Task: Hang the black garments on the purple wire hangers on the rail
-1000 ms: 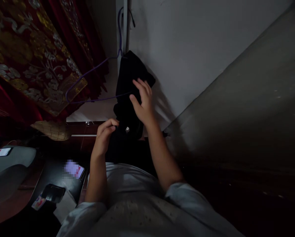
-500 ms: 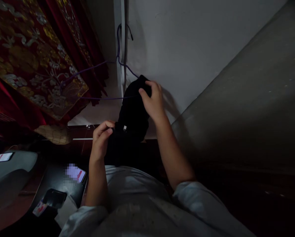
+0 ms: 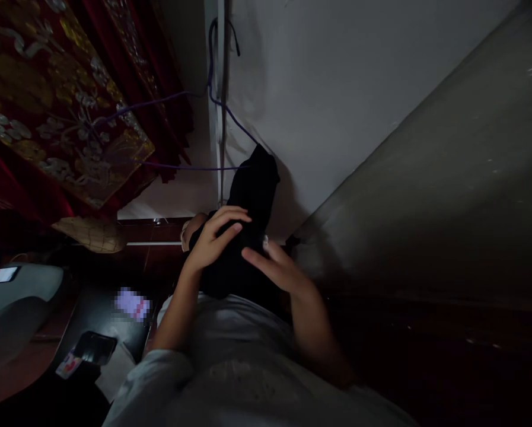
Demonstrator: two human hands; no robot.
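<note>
Pale wall (image 3: 319, 89) fills the upper background, with a grey slanted surface (image 3: 443, 219) along our right and a red, gold-patterned curtain (image 3: 25, 77) at our left. Lower left, we see a dark glossy surface (image 3: 88, 308) that carries a phone (image 3: 134, 304). Lighting is low, so we cannot resolve detail within the blacks.

Next in size is the black garment (image 3: 254, 184). It hangs in front of us, near the wall, its top point at the right arm of the purple hanger (image 3: 198, 169). The hanger's left arm is bare and extends in front of the curtain; its hook is at the pale vertical rail (image 3: 221, 65).

Our left hand (image 3: 210, 243) is at the garment's left side, its thumb and fingers apart. Our right hand (image 3: 287, 270) is lower, at the right side, its thumb pointing inward; we cannot tell whether its fingers clamp cloth, as some are hidden. A small white detail (image 3: 266, 241) shows at the fingertips.

Caution: we judge that a downward pull on the cloth could slide the garment off the hanger, since only one arm appears to carry it. Uneven loading could also tilt the hanger or unseat its hook.
</note>
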